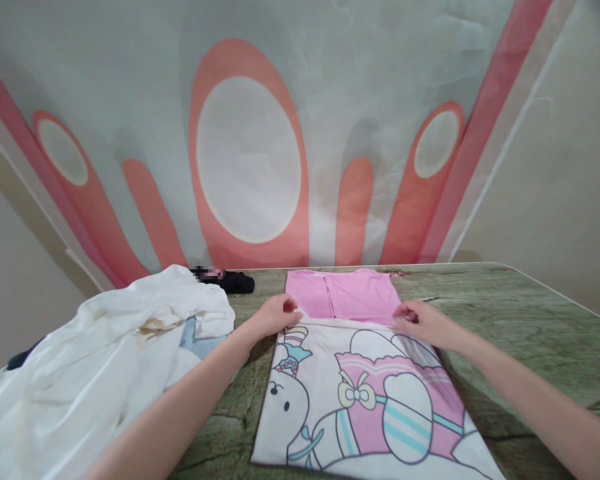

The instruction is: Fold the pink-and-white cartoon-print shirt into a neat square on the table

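Observation:
A pink garment [350, 293] with a white cartoon print panel [365, 400] lies flat on the green marbled table [520, 320]. My left hand [276, 313] pinches the left edge of the cloth where the pink part meets the printed part, fingers closed on the fabric. At the right edge of that same line my right hand [423, 321] rests, its fingers curled onto the cloth. Both forearms reach in from the bottom of the view.
A heap of white clothes [105, 360] covers the table's left side. A small black item [230, 280] lies at the back by the wall. A grey backdrop with coral ovals and stripes [250, 153] hangs behind. The table's right edge runs diagonally.

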Demonstrator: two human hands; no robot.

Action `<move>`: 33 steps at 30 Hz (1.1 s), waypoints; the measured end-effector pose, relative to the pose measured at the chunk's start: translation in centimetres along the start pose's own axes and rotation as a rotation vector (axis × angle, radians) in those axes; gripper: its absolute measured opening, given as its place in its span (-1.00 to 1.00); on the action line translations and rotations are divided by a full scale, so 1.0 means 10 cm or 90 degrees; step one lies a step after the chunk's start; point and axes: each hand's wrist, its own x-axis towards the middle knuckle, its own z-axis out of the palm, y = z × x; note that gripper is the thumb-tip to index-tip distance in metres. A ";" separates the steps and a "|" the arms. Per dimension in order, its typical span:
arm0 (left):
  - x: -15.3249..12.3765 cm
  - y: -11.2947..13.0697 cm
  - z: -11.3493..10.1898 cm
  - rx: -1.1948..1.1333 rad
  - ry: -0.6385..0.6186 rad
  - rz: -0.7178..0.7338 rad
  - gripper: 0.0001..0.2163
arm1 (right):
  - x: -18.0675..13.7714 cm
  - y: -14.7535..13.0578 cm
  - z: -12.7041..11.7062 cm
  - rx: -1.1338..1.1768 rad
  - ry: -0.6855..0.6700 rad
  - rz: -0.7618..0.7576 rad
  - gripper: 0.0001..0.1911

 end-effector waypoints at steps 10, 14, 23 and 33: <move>0.52 -0.27 0.18 0.067 0.141 0.009 -0.44 | 0.63 0.17 0.13 -0.084 0.059 0.063 -0.82; 0.69 -0.25 0.24 0.070 0.182 0.032 -0.58 | 0.83 0.18 0.13 -0.094 0.115 0.067 -0.81; 0.30 -0.13 0.15 0.064 0.183 0.007 -0.72 | 0.45 0.39 -0.04 0.009 0.123 0.052 -0.68; -0.46 0.12 0.03 -0.102 -0.088 -0.108 -0.52 | -0.50 0.40 -0.14 0.157 0.023 0.148 -0.64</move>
